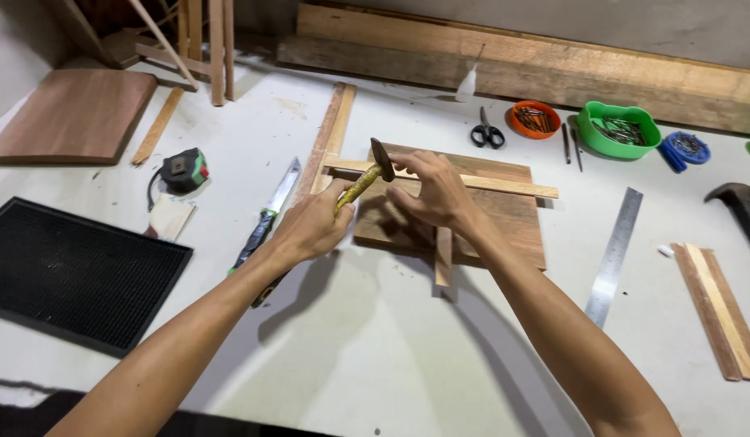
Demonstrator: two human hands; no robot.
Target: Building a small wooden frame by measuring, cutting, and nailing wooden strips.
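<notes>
White worktable (375,356), dusty, with long planks stacked along its far edge against the wall. We count two hammers: one small hammer (367,180) in our grip, and a second, dark-headed hammer (741,204) lying at the right edge. One pair of scissors (487,133), one steel ruler (615,252), one tape measure (183,170), one knife (270,212) with a taped handle. Three small containers at the back right: an orange bowl (533,119) and a green tub (618,128), both holding nails, and a blue lid (687,147) whose contents are too small to tell. One black ribbed mat (67,271) at left.

Our left hand (312,226) is closed around the small hammer's handle, which is yellowish and mottled; its dark head is raised just above a thin pale strip (504,186). That strip lies crosswise over a brown wooden board (504,226) at the table's centre. Our right hand (433,194) hovers over the strip, fingers curled and pinched together near the hammer head; whether they hold a nail we cannot tell.
</notes>
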